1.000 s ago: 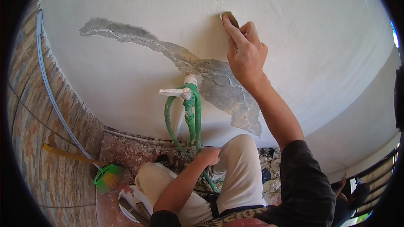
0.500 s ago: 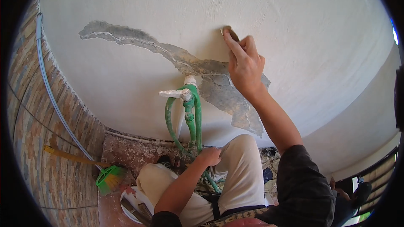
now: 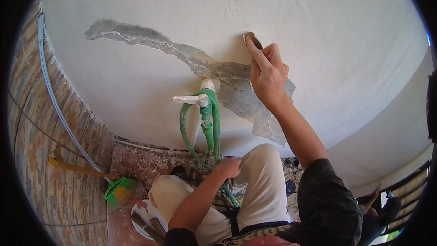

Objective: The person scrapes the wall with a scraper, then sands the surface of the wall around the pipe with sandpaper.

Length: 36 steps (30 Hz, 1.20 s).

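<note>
My right hand (image 3: 268, 73) is pressed near the white wall, its fingers closed on a small brown, curved piece of sandpaper (image 3: 253, 40) with a pale edge. Just below and behind it runs a bare grey patch (image 3: 236, 95) where the paint has come off; my hand hides part of it. My left hand (image 3: 228, 167) rests against the inner side of my bent knee (image 3: 260, 173), close to the green hose. Its fingers are turned down and mostly hidden.
A whitened tap (image 3: 195, 100) with a looped green hose (image 3: 183, 127) juts out before the wall. At left stand a green broom (image 3: 119, 191), a grey pipe (image 3: 57, 95) and stone-look tiles (image 3: 45, 132). A white bucket (image 3: 139, 228) holds tools. Another person (image 3: 382, 214) is at far right.
My right hand has moved slightly down and to the right along the wall with the sandpaper. My left hand has barely shifted. The person at far right has raised a hand.
</note>
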Tool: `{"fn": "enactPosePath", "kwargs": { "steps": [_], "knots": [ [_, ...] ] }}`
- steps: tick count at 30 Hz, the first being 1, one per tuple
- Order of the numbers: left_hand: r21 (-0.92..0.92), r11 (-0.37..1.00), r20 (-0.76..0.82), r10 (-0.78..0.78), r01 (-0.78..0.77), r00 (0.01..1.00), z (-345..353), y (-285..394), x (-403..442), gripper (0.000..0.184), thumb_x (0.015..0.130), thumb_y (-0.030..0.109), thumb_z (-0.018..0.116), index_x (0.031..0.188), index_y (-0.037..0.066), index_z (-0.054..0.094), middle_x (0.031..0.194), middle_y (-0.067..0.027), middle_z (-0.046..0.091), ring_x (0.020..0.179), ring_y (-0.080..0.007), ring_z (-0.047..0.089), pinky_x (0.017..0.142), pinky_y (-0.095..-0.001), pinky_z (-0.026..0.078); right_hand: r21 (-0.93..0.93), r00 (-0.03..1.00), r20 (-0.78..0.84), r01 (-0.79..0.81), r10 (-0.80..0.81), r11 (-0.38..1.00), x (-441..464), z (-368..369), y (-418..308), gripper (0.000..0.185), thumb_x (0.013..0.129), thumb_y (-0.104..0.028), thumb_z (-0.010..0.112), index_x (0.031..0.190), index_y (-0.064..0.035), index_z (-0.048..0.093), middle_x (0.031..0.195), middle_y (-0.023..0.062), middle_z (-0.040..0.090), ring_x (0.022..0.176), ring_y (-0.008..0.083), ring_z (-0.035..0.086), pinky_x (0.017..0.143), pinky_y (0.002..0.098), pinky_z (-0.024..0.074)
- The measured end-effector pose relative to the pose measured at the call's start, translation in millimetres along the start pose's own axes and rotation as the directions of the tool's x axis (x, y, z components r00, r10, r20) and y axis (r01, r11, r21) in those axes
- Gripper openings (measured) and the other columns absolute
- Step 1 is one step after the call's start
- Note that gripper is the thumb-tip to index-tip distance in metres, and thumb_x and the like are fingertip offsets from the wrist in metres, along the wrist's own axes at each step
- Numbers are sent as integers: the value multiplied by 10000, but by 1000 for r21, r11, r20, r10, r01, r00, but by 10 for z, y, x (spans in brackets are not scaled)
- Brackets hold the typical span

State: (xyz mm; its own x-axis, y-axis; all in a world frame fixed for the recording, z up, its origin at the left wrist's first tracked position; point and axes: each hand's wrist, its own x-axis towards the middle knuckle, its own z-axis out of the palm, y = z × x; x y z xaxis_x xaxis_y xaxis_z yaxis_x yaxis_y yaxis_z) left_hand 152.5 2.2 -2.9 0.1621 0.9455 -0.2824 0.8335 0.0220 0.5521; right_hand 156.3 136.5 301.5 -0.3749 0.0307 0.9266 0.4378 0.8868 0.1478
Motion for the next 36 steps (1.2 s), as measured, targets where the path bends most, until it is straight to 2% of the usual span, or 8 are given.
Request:
{"fn": "enactPosePath", "kwargs": {
  "steps": [9, 12, 17, 21, 24, 30, 35, 36],
  "knots": [
    [22, 1000, 17, -13, 12, 1000, 16, -23, 39, 411, 890, 346, 570, 1156, 33, 572, 1109, -215, 627, 1037, -393, 611, 892, -496, 488, 51, 992, -106, 75, -70, 996, 456, 111, -95, 392, 793, -2, 650, 1170, -110, 669, 767, 25, 472, 514, 134, 528, 437, 279, 469],
    [6, 1000, 49, -23, 22, 999, 1, -23, 32, 417, 892, 351, 566, 1177, 46, 564, 1124, -216, 621, 1047, -391, 607, 896, -496, 486, 75, 994, -103, 35, -27, 997, 227, 90, -80, 395, 794, -4, 645, 1172, -114, 669, 764, 26, 470, 509, 132, 524, 431, 280, 464],
    [-4, 1000, 20, 1, -1, 1000, 2, -7, 25, 428, 891, 352, 569, 1193, 48, 551, 1146, -222, 608, 1052, -392, 606, 904, -497, 485, 88, 996, 88, 23, -31, 996, -227, -32, 50, 396, 815, -6, 652, 1193, -121, 667, 743, 25, 462, 491, 126, 486, 413, 280, 438],
    [9, 1000, -63, 6, -5, 998, 9, -1, 48, 383, 877, 325, 609, 1118, 27, 605, 1081, -207, 656, 1012, -379, 640, 877, -481, 513, 94, 1000, 18, 10, -11, 996, -194, -199, 130, 383, 822, -10, 662, 1188, -124, 675, 719, 24, 458, 491, 124, 477, 413, 279, 428],
    [27, 999, -34, -16, 17, 999, 23, 23, 27, 378, 875, 328, 613, 1105, 28, 607, 1070, -200, 659, 1005, -380, 643, 868, -484, 514, 123, 986, -146, -65, 83, 990, -245, -216, 142, 403, 803, -10, 688, 1183, -145, 687, 691, 21, 452, 494, 119, 475, 418, 284, 423],
    [32, 999, 6, -8, 7, 1000, 12, -12, 4, 404, 883, 348, 606, 1135, 33, 582, 1115, -200, 634, 1044, -382, 624, 892, -492, 494, 179, 987, 52, -157, 150, 971, -1006, 209, -10, 409, 790, 0, 696, 1169, -152, 692, 688, 30, 437, 499, 146, 474, 438, 296, 423],
    [9, 1000, 27, -13, 12, 1000, -56, 6, -13, 388, 873, 337, 586, 1106, 29, 548, 1087, -226, 616, 1064, -394, 590, 888, -499, 478, 128, 960, -31, -273, 279, 953, -1424, 96, 151, 348, 806, 24, 679, 1127, -109, 697, 680, 37, 442, 509, 161, 481, 453, 297, 428],
    [3, 1000, 36, -9, 8, 999, -65, 12, 5, 388, 873, 337, 586, 1106, 29, 548, 1087, -226, 616, 1064, -394, 590, 888, -499, 478, 157, 907, -117, -385, 404, 909, -1423, 64, 180, 292, 825, 19, 683, 1101, -76, 687, 696, 39, 465, 519, 133, 475, 463, 273, 418]
  ]
}}
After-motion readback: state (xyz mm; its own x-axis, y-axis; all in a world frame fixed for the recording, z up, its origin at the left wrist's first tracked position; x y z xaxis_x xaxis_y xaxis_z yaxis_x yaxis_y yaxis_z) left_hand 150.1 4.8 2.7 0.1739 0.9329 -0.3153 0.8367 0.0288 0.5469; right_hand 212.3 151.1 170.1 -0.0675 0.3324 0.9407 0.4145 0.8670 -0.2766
